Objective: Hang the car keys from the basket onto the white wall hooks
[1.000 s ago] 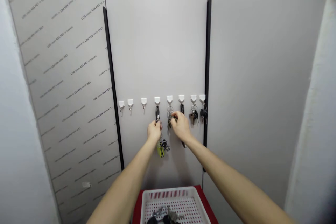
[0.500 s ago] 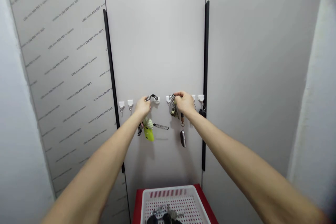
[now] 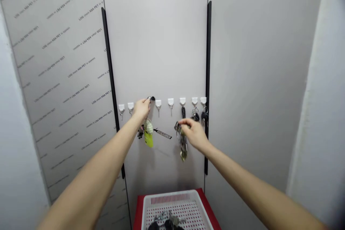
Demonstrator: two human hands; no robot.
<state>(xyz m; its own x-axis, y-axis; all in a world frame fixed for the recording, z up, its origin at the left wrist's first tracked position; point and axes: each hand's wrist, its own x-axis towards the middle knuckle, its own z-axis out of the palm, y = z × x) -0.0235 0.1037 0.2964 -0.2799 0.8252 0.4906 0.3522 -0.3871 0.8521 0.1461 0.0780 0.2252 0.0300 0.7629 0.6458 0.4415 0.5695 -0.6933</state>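
My left hand [image 3: 141, 109] pinches a black strap loop [image 3: 151, 98] above the row of hooks. From it hang a yellow-green key fob [image 3: 148, 139] and a flat black tag [image 3: 163, 134]. My right hand [image 3: 194, 133] grips the ring of a bunch of metal keys [image 3: 182, 143], which dangles below the hooks. White adhesive wall hooks [image 3: 170, 103] run across the grey panel. A black strap fob [image 3: 183, 112] hangs close to my right hand, and two key sets [image 3: 199, 116] hang at the right end.
A white perforated plastic basket [image 3: 172, 199] holding keys [image 3: 167, 221] sits on a red surface [image 3: 138, 212] below the hooks. Black vertical strips [image 3: 207, 86] edge the panel. Printed protective film [image 3: 59, 72] covers the left wall.
The key bunch has come off its hook and dropped lower in my right hand, leaving that hook bare. My left hand has shifted slightly left, still pinching the strap.
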